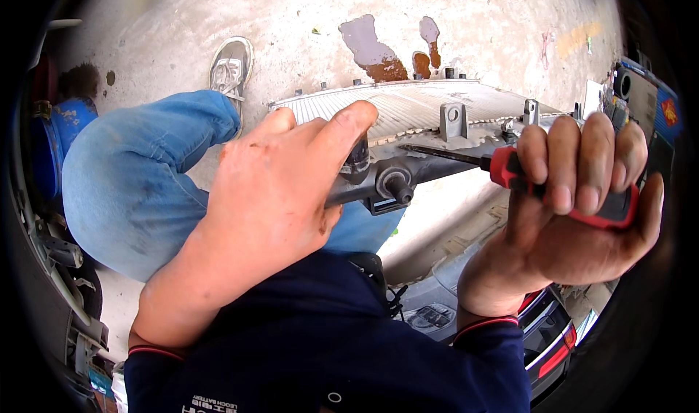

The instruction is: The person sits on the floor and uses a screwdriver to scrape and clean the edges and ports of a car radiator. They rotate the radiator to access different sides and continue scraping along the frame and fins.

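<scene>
A car radiator with a finned core and a dark plastic end tank lies in front of me. My left hand is wrapped round the tank's near left end, beside a short round outlet. Its fingertips are partly hidden behind the tank. In my right hand is a red and black handled screwdriver, gripped by the handle. The dark shaft points left, its tip at the seam between tank and core, by an upright mounting bracket. Whether the tip touches the seam I cannot tell.
Wet brown patches stain the concrete floor beyond the radiator. My bent knee in jeans and a grey shoe are at left. A blue drum stands far left. Part of a car shows at lower right.
</scene>
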{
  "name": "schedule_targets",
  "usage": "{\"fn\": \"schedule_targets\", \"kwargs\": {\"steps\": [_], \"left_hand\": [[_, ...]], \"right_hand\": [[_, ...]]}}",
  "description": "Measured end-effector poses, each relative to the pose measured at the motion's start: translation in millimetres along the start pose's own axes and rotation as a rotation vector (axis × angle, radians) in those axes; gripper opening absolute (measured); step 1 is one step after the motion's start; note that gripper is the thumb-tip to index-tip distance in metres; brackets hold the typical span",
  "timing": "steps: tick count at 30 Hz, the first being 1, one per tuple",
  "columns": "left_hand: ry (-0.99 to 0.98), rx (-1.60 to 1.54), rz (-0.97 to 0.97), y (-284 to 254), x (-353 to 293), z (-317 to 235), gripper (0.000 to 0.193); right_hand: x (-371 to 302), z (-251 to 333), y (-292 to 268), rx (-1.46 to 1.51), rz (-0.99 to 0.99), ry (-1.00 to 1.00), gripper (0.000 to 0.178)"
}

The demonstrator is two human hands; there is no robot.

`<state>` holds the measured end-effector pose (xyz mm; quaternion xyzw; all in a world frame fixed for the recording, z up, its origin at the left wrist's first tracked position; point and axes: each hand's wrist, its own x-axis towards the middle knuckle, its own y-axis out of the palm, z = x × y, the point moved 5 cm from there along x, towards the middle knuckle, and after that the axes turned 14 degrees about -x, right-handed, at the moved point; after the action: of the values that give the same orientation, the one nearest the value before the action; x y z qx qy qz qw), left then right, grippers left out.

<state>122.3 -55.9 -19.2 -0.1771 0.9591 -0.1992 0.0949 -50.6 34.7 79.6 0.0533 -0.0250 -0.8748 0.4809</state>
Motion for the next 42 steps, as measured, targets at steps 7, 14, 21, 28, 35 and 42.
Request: {"fn": "schedule_targets", "kwargs": {"steps": [7, 14, 21, 28, 35, 42], "left_hand": [[-0.014, -0.017, 0.012, 0, -4, -1, 0.081], [-0.037, 0.010, 0.052, 2, -3, -2, 0.080], [0.005, 0.001, 0.039, 3, -2, -2, 0.077], [-0.012, -0.012, 0.004, 2, -2, 2, 0.080], [-0.034, -0.003, -0.002, -5, 9, 3, 0.075], [-0.048, 0.017, 0.044, -1, 4, 1, 0.078]], "right_hand": [[15, -12, 5, -0.070, -0.014, 0.026, 0.027], [-63, -17, 25, -0.213, -0.195, -0.359, 0.032], [-6, -5, 3, -0.044, -0.019, -0.063, 0.030], [12, -14, 12, -0.121, 0.054, -0.042, 0.027], [-73, -37, 35, -0.373, 0.023, -0.538, 0.028], [-24, -15, 0, 0.120, -0.118, -0.116, 0.027]]}}
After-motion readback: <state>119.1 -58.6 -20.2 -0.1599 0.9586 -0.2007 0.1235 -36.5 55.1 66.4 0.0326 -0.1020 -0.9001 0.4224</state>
